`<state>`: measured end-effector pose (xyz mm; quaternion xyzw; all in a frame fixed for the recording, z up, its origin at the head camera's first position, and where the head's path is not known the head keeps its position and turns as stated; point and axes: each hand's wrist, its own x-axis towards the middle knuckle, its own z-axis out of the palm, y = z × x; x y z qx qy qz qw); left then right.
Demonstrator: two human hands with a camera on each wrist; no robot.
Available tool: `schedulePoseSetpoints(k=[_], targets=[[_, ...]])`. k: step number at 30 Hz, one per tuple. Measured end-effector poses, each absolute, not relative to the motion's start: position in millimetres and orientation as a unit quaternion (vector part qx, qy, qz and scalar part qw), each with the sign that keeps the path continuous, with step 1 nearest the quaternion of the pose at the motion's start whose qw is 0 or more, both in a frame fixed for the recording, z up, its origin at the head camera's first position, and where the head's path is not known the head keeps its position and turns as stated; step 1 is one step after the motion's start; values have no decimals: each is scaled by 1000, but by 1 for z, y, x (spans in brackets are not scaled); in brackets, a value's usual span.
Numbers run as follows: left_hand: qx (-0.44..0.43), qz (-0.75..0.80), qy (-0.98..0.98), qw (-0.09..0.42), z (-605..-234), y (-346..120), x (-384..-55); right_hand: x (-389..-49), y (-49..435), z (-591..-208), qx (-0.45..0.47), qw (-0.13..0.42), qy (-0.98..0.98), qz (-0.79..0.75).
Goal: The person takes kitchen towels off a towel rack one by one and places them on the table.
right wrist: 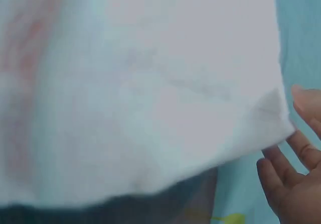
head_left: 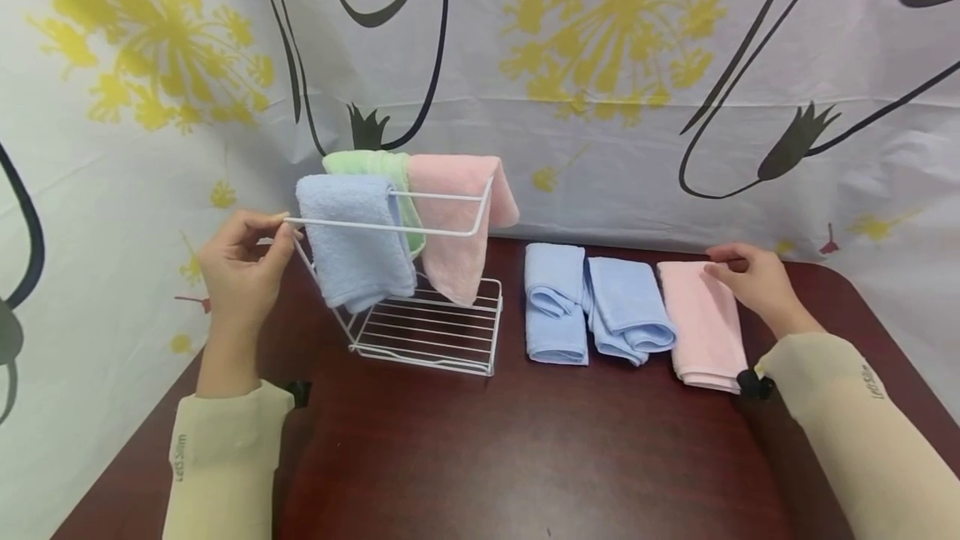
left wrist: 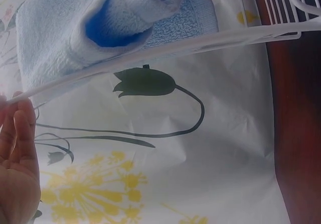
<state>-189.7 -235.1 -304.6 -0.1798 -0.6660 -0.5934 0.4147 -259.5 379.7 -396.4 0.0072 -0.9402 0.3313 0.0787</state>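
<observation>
My left hand point(head_left: 243, 261) pinches the left end of the front top bar of a white wire rack point(head_left: 427, 367). Over the rack's bars hang a blue towel point(head_left: 352, 240), a green towel point(head_left: 367, 162) and a pink towel point(head_left: 450, 190). In the left wrist view the blue towel point(left wrist: 65, 33) drapes close to the left fingers point(left wrist: 22, 133). At the right, my right hand point(head_left: 757, 282) is at the far right corner of a folded pink towel point(head_left: 701, 323). The right wrist view shows the thumb apart from the fingers point(right wrist: 281, 174), which touch that towel's corner point(right wrist: 271, 113).
Two folded blue towels, a left one point(head_left: 555, 302) and a right one point(head_left: 630, 307), lie between the rack and the folded pink towel. All stand on a dark red-brown table point(head_left: 525, 457). A white flower-patterned cloth point(head_left: 480, 40) hangs behind and at the sides.
</observation>
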Motion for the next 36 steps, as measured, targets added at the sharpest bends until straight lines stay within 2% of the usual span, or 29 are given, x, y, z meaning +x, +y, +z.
schedulePoseSetpoints(k=[14,17,23,30,36], targets=[[-163,-564,-692,419,-307,-236,-184,-256,342,-360,69,110,-931,341],[-156,-550,-704,421,-306,-235,-183,-256,326,-344,80,111,-930,342],[-163,-563,-696,416,-305,-232,-184,-257,290,-315,101,153,-923,338],[-157,-555,-701,420,-306,-234,-185,-254,236,-284,115,130,-912,371],[-157,-552,-701,424,-305,-235,-187,-248,191,-258,167,161,-881,412]])
